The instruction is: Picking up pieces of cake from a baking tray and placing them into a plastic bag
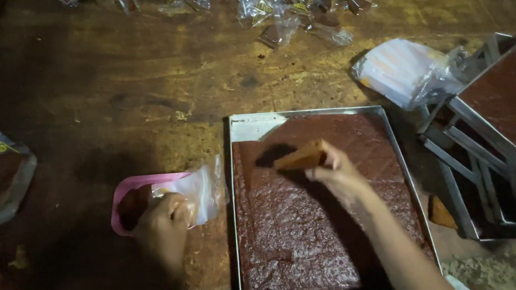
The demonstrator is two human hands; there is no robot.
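I am holding a brown cake slice (301,157) pinched in my right hand (334,173), lifted just above the dark slab in the metal baking tray (250,127) at centre frame. My left hand (165,223) is gripping a clear plastic bag (203,189) over a pink container (127,187) at lower left. The slice looks soft and is tilting, so I am judging it could crumble or miss the bag's narrow mouth. The worn wooden table (142,80) is sitting in dim light; wrapped pieces (296,4) are lying along the top edge, stacked trays (501,119) at right.
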